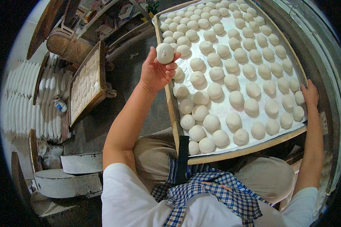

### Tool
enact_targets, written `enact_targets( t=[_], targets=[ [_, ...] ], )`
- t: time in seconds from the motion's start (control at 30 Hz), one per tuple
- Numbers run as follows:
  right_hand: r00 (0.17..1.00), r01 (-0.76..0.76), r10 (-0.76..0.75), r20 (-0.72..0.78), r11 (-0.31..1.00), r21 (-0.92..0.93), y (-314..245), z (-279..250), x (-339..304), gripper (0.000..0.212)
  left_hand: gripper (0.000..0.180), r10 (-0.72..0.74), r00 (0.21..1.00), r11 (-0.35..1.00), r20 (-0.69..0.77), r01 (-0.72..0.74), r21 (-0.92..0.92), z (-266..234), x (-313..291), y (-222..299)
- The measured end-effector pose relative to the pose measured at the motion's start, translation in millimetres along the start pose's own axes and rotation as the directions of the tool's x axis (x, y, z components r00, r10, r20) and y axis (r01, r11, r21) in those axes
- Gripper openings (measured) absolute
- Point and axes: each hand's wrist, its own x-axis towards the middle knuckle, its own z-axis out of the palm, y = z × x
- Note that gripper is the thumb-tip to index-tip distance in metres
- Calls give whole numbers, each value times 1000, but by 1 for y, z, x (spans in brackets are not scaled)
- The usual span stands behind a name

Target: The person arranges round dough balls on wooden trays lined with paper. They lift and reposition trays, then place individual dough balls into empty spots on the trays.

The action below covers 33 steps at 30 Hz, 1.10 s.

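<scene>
My left hand is raised over the left rim of a large wooden-framed tray, its fingers wrapped round a round white dough ball. The ball's upper side shows a small crease. Below and beyond it, many more dough balls lie on the tray's white lining, set apart in the middle and crowded together at the far left. At the right rim, my right hand grips the frame, its fingers partly hidden by the edge. The tray tilts across my knees, its near edge close to my checked apron.
To the left, a smaller wooden tray holds pale dough pieces. Stacked white bags line the far left. Two round, pale containers stand low beside my left arm. A metal-edged frame runs along the tray's right side.
</scene>
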Motion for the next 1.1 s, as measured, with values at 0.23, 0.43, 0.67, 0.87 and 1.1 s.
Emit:
enact_targets(
  t=[0.23, 0.43, 0.67, 0.87, 1.1],
  targets=[
    [995, 49, -47, -89, 999, 21, 23, 17, 9, 60, 43, 308, 880, 792, -362, -26, 610, -2, 21, 16],
    [998, 24, -24, -64, 1000, 4, 4, 10, 6, 60, 40, 387, 910, -260, -146, 260, 930, -76, 58, 37],
    [994, 28, -29, -110, 1000, -12, 16, 10, 3, 57, 41, 383, 891, -692, -246, 453, 562, -46, 83, 6],
    [999, -23, 23, 27, 999, -23, -4, -6, 0, 58, 49, 463, 858, -752, -224, 513, 413, -41, 126, -13],
    [995, 13, -15, -99, 1000, -18, 12, 9, 5, 56, 52, 554, 826, -261, 105, 53, 964, -61, 107, -29]
  ],
)
